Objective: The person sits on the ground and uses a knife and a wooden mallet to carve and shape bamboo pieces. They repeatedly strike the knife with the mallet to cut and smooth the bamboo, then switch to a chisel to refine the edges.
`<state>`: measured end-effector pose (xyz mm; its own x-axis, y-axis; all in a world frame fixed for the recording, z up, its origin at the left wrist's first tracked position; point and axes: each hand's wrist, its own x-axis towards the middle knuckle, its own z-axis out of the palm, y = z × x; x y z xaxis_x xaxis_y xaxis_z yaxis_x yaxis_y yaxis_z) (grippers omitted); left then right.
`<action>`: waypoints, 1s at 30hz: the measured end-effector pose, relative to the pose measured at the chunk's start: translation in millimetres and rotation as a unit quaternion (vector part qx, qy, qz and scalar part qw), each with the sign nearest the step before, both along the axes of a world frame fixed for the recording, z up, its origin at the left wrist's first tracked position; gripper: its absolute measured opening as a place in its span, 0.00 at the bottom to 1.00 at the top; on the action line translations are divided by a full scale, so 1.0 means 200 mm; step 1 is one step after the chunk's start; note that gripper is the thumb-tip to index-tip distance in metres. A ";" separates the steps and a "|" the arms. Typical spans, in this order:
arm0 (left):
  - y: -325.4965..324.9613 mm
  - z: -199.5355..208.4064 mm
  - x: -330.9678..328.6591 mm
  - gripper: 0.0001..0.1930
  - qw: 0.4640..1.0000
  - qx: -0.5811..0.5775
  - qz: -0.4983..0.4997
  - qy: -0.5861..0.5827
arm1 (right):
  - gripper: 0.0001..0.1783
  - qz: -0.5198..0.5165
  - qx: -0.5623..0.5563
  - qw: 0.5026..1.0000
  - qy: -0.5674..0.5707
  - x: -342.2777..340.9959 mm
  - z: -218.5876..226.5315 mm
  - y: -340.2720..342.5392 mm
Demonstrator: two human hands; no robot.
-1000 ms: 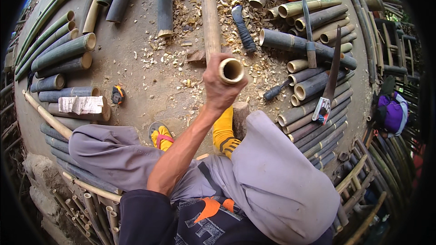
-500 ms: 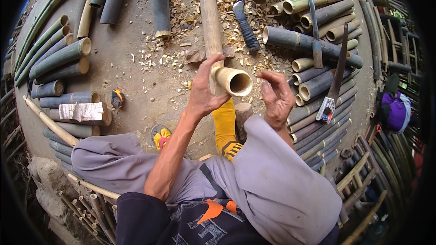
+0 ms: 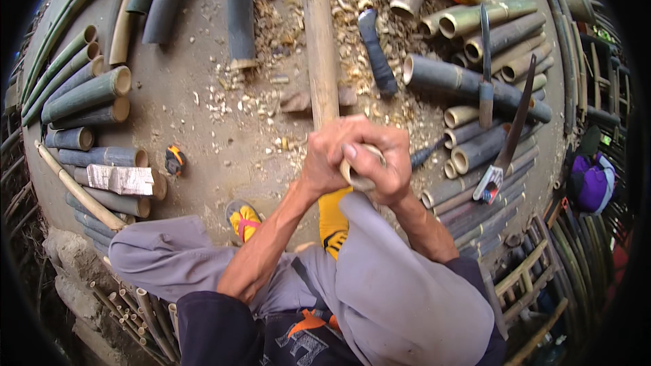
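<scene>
A pale short bamboo tube [image 3: 357,180], its round end facing me, is wrapped by both my hands over my lap. My left hand [image 3: 327,157] closes on it from the left. From the right my right hand [image 3: 385,166] grips it, fingers crossing over the top and meeting the left hand. A long pale bamboo piece [image 3: 320,47] stretches away beyond the hands, over a small wooden block [image 3: 296,100]. My hands hide where tube and long piece meet.
Cut bamboo tubes [image 3: 88,102] lie at left, more [image 3: 475,74] at right with a hammer-like tool [image 3: 486,91] and a handsaw [image 3: 512,129] on top. A dark-wrapped handle [image 3: 377,54] lies among shavings. A tape measure [image 3: 175,160] rests on the ground.
My right hand, apart from the tube before, has come left and closed on it. My left hand has moved from an open hold beside the tube into a tight grip.
</scene>
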<state>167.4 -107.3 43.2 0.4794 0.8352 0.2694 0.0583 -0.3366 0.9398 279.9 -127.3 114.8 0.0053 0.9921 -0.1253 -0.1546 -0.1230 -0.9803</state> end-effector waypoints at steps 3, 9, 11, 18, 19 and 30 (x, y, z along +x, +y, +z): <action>-0.03 0.04 0.00 0.15 1.000 0.003 0.004 -0.016 | 0.10 0.002 0.046 0.997 -0.058 -0.01 0.03 -0.04; -0.02 0.07 0.00 0.15 0.999 0.034 -0.013 -0.032 | 0.09 0.024 0.069 0.994 -0.080 0.01 0.04 -0.05; -0.03 0.05 -0.01 0.15 0.999 0.008 -0.011 -0.032 | 0.04 0.026 0.040 0.996 -0.078 0.00 0.06 -0.04; -0.02 0.07 0.02 0.19 1.000 -0.010 -0.005 -0.026 | 0.13 -0.010 -0.006 0.998 -0.056 0.04 0.08 -0.01; 0.02 0.14 0.04 0.20 0.999 -0.045 -0.006 -0.015 | 0.19 -0.020 -0.061 0.997 0.041 0.05 0.17 0.06; 0.33 0.03 -0.60 0.31 0.889 -0.004 0.259 0.377 | 0.24 -0.057 -0.048 0.836 -0.544 0.46 -0.52 0.21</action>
